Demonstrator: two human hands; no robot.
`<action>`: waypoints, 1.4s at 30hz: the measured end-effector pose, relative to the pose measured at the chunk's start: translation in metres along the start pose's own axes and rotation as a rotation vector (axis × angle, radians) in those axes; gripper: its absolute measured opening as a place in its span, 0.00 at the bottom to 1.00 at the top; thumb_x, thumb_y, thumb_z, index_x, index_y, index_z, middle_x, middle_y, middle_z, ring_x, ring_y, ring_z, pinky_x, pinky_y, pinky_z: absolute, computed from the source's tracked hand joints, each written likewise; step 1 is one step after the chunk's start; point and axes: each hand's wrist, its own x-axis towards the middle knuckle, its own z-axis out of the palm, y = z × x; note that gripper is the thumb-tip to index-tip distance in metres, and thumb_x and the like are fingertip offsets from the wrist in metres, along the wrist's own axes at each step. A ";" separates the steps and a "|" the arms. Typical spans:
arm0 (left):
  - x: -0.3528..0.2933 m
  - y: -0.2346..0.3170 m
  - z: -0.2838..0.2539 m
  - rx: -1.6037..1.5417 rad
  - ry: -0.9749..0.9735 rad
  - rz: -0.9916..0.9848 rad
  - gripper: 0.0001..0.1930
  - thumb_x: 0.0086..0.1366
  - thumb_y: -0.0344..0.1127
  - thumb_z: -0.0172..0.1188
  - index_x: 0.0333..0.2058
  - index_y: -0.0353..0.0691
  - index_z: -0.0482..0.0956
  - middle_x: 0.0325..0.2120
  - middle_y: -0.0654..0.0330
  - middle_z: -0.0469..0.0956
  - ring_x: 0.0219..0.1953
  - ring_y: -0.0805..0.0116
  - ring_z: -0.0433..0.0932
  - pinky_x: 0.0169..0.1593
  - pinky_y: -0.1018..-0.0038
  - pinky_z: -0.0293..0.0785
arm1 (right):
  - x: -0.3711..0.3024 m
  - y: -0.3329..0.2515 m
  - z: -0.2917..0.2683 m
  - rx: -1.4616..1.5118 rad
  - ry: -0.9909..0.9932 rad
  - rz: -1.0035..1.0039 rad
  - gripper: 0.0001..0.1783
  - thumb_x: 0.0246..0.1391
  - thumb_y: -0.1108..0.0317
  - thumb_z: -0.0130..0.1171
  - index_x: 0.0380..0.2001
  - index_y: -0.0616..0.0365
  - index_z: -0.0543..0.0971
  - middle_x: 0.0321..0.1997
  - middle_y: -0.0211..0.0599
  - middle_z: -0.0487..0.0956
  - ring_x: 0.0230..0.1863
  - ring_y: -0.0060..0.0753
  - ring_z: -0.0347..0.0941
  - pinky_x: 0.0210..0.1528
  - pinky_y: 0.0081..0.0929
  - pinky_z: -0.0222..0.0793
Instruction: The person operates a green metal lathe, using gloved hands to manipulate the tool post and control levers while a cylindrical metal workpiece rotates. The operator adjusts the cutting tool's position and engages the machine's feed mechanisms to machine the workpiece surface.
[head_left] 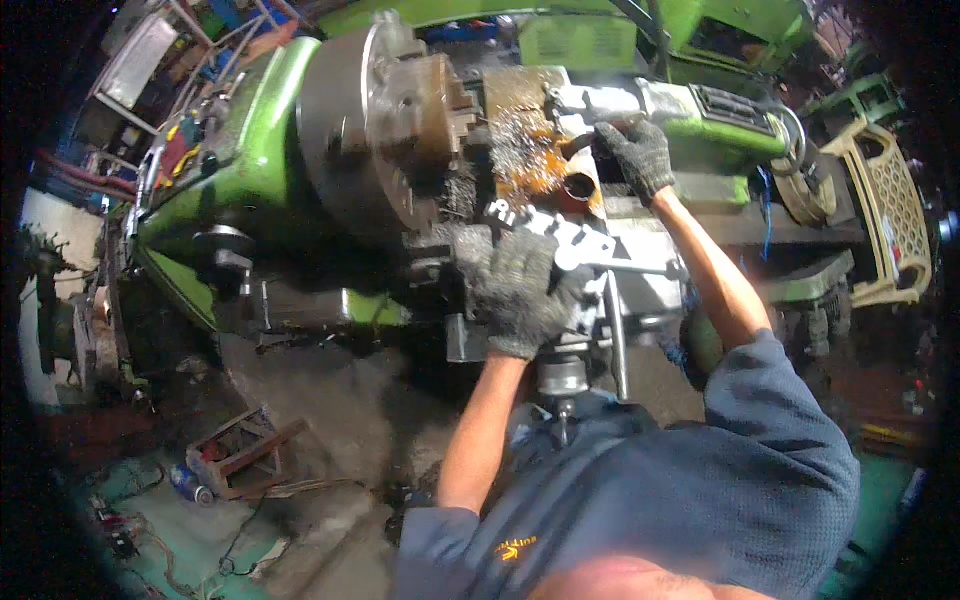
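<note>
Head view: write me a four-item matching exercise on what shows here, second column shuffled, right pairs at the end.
Column one
1. Lathe chuck
2. Plastic chair
3. Cylindrical can
4. Left hand

Column two
A. Blue, at the picture's lower left
B. Grey-gloved, fingers pointing away from the person
C. Beige with a lattice pattern, near the right edge
D. Large, round and metal, upper left of centre

Pairs: 1-D, 2-C, 3-A, 4-B

Here's the gloved left hand (525, 295) spread at the bolted tool post (585, 243), the gloved right hand (640, 155) up beside oily, glinting metal chips (525, 130), the big round chuck (335, 130) looming left on this green lathe (240, 175), a cream plastic chair (885, 205) far right.
</note>
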 end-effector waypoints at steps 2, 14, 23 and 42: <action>0.000 0.003 -0.002 -0.026 0.024 0.009 0.24 0.58 0.56 0.69 0.41 0.40 0.82 0.39 0.53 0.81 0.47 0.49 0.79 0.53 0.50 0.70 | -0.005 0.027 0.005 0.274 0.087 0.029 0.14 0.57 0.59 0.68 0.36 0.60 0.85 0.32 0.36 0.86 0.32 0.25 0.84 0.35 0.28 0.79; 0.006 0.008 0.001 0.036 0.007 0.023 0.25 0.57 0.59 0.69 0.41 0.42 0.83 0.41 0.52 0.83 0.48 0.49 0.81 0.56 0.53 0.72 | -0.024 0.083 0.012 0.398 -0.041 0.080 0.08 0.56 0.65 0.68 0.37 0.57 0.86 0.30 0.38 0.86 0.32 0.23 0.83 0.35 0.26 0.78; 0.023 0.030 -0.008 0.006 -0.134 -0.017 0.24 0.57 0.49 0.70 0.49 0.44 0.84 0.53 0.55 0.83 0.54 0.52 0.80 0.60 0.58 0.72 | -0.034 0.097 -0.034 0.024 -0.251 -0.311 0.33 0.47 0.60 0.72 0.58 0.53 0.77 0.58 0.44 0.79 0.56 0.41 0.78 0.58 0.36 0.74; -0.004 0.057 0.031 0.224 0.091 -0.440 0.24 0.59 0.36 0.72 0.53 0.36 0.78 0.50 0.55 0.79 0.55 0.58 0.76 0.61 0.64 0.71 | 0.064 0.711 -0.232 -0.930 -0.298 0.162 0.19 0.68 0.56 0.49 0.41 0.56 0.84 0.37 0.47 0.81 0.40 0.51 0.77 0.42 0.46 0.71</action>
